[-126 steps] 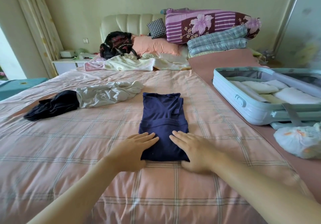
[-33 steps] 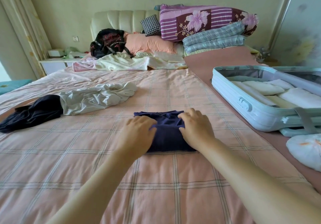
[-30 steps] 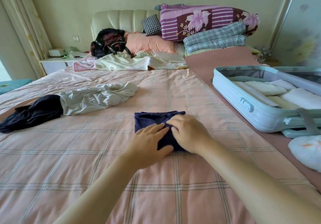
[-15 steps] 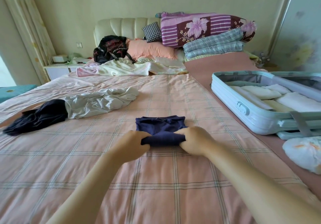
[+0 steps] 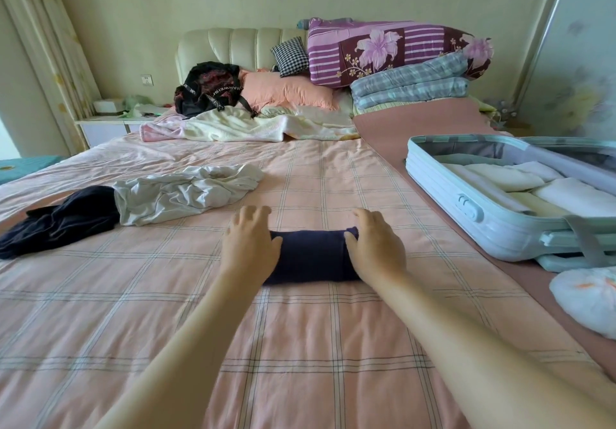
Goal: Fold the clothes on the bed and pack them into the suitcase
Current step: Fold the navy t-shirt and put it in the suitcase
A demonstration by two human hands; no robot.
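Observation:
A navy garment (image 5: 311, 255) lies rolled into a short thick bundle in the middle of the pink checked bed (image 5: 300, 345). My left hand (image 5: 248, 245) rests on its left end with fingers stretched forward. My right hand (image 5: 376, 245) lies over its right end, thumb on the roll. An open pale blue suitcase (image 5: 433, 175) sits to the right, holding several folded white and cream pieces. A crumpled light grey garment (image 5: 186, 192) and a dark garment (image 5: 63, 218) lie unfolded to the left.
A white plastic bag (image 5: 586, 298) lies near the suitcase's front corner. At the headboard are a black backpack (image 5: 210, 88), pillows, a crumpled blanket (image 5: 253, 125) and stacked quilts (image 5: 400, 52). A nightstand (image 5: 106, 125) stands at the far left.
The navy garment went from a long flat fold to a tight roll. My hands rolled it away from me and now sit at its two ends.

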